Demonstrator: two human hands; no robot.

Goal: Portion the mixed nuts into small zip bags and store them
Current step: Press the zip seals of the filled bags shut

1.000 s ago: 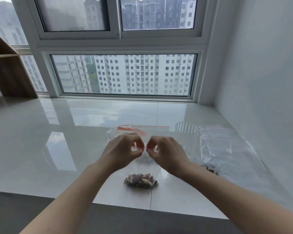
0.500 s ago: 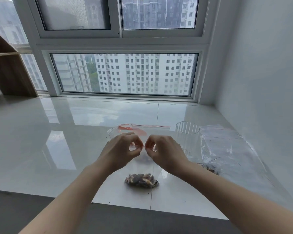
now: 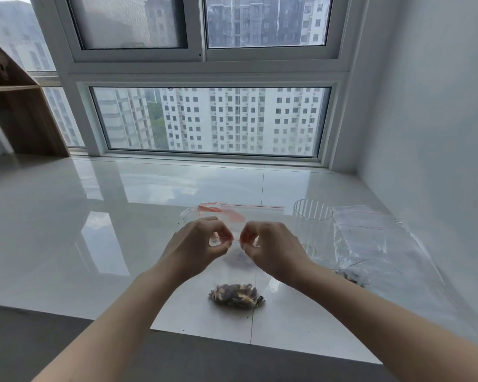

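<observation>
A small clear zip bag (image 3: 238,274) hangs upright over the white sill, with mixed nuts (image 3: 236,295) heaped in its bottom. My left hand (image 3: 196,248) and my right hand (image 3: 271,250) each pinch the bag's red-lined top strip, thumbs and forefingers close together near its middle. A large clear bag (image 3: 375,252) lies flat to the right, with a few dark nuts (image 3: 351,277) left near its lower corner.
A ribbed clear plastic cup (image 3: 312,230) stands just right of my right hand. More red-striped zip bags (image 3: 232,212) lie behind my hands. The sill's front edge (image 3: 232,341) runs below the nuts, a white wall closes the right side, and a wooden shelf (image 3: 17,106) stands far left.
My two hands have stayed at the bag's top strip, with the fingertips shifting slightly along it; the bag and nuts remain in place.
</observation>
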